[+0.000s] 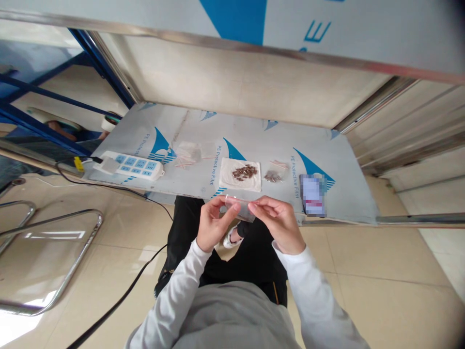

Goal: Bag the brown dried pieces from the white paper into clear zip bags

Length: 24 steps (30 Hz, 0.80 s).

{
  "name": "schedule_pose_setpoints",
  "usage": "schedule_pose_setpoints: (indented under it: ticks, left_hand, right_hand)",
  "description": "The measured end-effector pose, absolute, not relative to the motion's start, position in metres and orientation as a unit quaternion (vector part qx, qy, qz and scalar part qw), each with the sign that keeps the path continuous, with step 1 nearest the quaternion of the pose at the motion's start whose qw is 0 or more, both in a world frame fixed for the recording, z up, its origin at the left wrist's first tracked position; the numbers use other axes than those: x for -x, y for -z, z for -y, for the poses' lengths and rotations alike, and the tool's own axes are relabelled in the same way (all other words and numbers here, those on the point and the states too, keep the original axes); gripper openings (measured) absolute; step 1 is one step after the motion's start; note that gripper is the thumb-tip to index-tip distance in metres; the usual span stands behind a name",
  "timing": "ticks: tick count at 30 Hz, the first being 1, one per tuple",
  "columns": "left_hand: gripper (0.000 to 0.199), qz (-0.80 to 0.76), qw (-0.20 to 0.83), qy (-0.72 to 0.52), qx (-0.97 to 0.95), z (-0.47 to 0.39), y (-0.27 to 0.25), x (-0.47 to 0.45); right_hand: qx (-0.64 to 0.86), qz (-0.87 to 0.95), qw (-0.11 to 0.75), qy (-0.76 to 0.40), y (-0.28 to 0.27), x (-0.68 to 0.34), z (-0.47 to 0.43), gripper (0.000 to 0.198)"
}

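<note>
My left hand [217, 219] and my right hand [278, 220] pinch a small clear plastic bag [240, 208] between them, just off the table's front edge. Its edge near my fingers looks pinkish. Beyond the bag, a white cloth or paper [227, 180] lies flat, bearing a heap of small brown metallic pieces [245, 173]. To the right of it sits another clear bag [278, 169] with similar brown pieces inside and pale pink strips at its top. Further left rest a stack of clear bags [189, 151] and several loose pinkish strips [184, 161].
A white power strip [140, 166] with a plug and black cable [109, 183] occupies the table's left end. A phone [312, 195] lies near the right front edge. An upper shelf [163, 17] overhangs the table [236, 126]. A metal-framed chair [54, 261] stands at left.
</note>
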<state>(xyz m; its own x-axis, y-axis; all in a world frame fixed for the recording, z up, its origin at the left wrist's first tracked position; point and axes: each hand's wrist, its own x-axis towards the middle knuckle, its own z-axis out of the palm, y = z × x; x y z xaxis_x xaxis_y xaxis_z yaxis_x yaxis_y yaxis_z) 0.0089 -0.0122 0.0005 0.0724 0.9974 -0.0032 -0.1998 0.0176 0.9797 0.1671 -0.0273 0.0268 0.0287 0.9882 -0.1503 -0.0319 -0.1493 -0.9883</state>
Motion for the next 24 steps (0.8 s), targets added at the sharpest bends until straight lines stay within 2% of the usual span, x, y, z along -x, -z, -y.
schedule_pose_setpoints:
  ticks: [6,13,19,24]
  left_hand:
    - [0.011,-0.431,0.565,-0.508,-0.487,0.011,0.000,-0.012]
    - [0.014,-0.431,0.596,-0.480,-0.479,0.012,0.004,-0.019]
    - [0.014,-0.447,0.570,-0.465,-0.509,0.008,0.000,-0.018]
    - [0.025,-0.402,0.625,-0.380,-0.551,-0.009,0.002,-0.006]
  right_hand:
    - [0.534,0.427,0.475,-0.554,-0.029,-0.168,0.031,0.022]
    - [0.553,0.462,0.496,-0.484,-0.017,-0.169,0.037,0.019]
    - [0.543,0.450,0.486,-0.516,-0.010,-0.166,0.038,0.021]
    - [0.553,0.451,0.480,-0.511,-0.007,-0.171,0.032,0.022]
